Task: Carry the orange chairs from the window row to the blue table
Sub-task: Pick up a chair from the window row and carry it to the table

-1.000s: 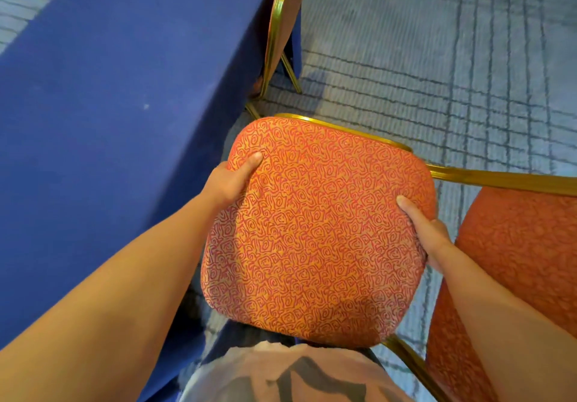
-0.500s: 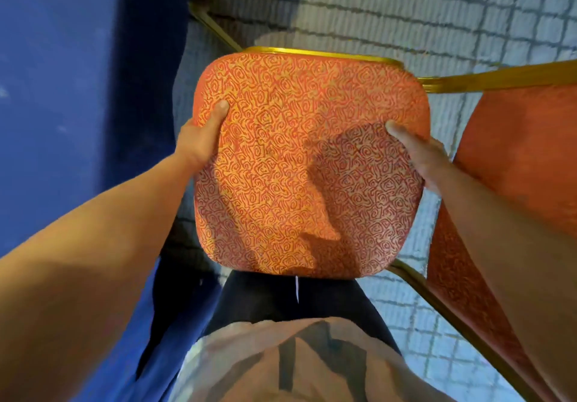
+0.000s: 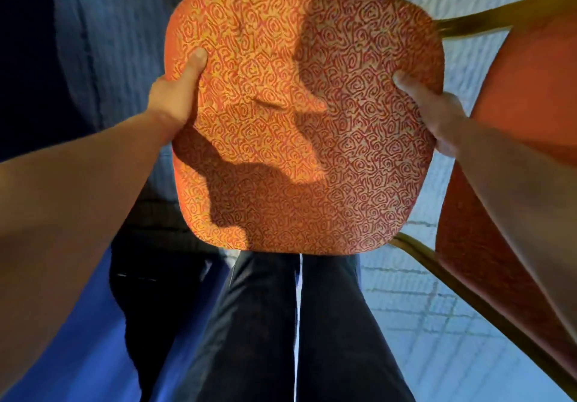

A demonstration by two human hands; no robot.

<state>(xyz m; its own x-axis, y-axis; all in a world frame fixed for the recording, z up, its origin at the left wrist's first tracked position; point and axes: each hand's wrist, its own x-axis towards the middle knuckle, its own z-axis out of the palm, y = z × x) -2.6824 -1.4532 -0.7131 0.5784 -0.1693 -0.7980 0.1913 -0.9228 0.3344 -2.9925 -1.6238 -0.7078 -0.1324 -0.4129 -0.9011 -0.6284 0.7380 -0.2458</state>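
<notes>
Orange chair seat (image 3: 299, 120) at centre, just beyond the dark trousers (image 3: 281, 323). Left hand (image 3: 175, 95) clamps its left edge, thumb on top, other fingers hidden beneath. Right hand (image 3: 437, 114) grips the right edge likewise. I note the blue tabletop drape (image 3: 62, 339) near left and a second orange chair (image 3: 530, 89) right.

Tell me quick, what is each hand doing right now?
Left hand: grips the left edge of the orange chair seat, thumb on top.
Right hand: grips its right edge.
</notes>
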